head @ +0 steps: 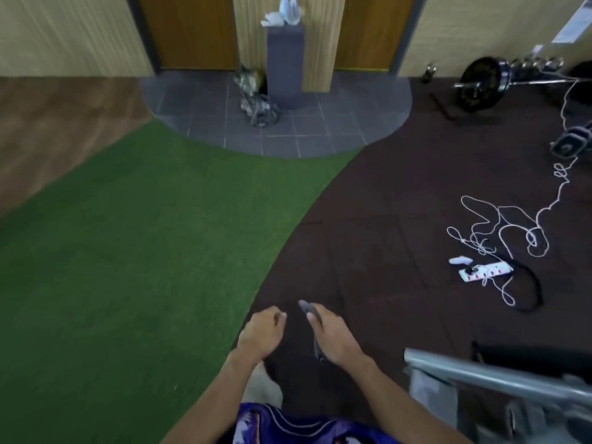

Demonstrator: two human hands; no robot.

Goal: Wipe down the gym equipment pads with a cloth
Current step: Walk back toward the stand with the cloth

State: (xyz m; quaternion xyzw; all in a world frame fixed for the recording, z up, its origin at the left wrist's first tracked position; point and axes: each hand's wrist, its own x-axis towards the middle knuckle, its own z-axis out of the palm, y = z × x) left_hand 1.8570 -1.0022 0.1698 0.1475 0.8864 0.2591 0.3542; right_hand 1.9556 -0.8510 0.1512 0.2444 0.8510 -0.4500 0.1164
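My right hand (333,338) is closed around a dark grey cloth (308,308); one end pokes out past my fingers and the other hangs below my palm. My left hand (261,331) is beside it with fingers curled in and nothing visible in them. Both hands hover over the dark rubber floor in the lower middle of the head view. At the lower right stands a grey metal frame (480,370) of a gym machine with a black pad (531,355) behind it, to the right of my right hand.
A white power strip (485,271) with tangled white cord (499,225) lies on the rubber floor at right. A barbell with black plates (480,84) rests far right. Green turf (128,251) covers the left. A grey pedestal (284,65) stands on tiles ahead, between two doors.
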